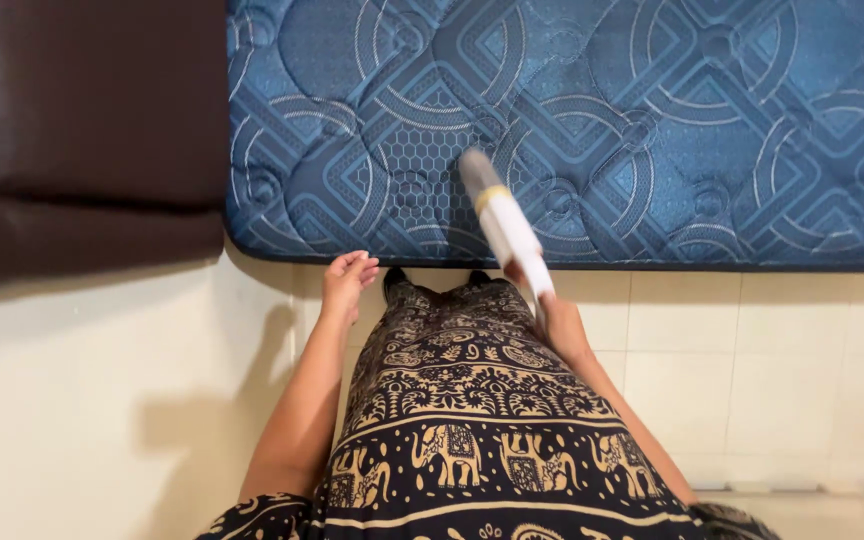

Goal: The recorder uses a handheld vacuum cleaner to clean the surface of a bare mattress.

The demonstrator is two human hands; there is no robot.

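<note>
**Duster held over bare mattress**

A white duster (505,222) with a yellow band and a grey, blurred tip is seen raised above the near edge of a blue quilted mattress (652,120). Its lower end is gripped in the right hand (552,318), the fingers closed around the handle and largely hidden behind it. The right arm is extended forward and slightly inward, wrist cocked upward. The left hand (348,278) is held loose beside the patterned skirt (462,400), fingers half curled, nothing in it, the arm hanging nearly straight. A loosened hold could let the duster be flung across the mattress, or dropped onto the pale tiled floor (102,380). A dark brown headboard (82,120) is seen at left.
</note>
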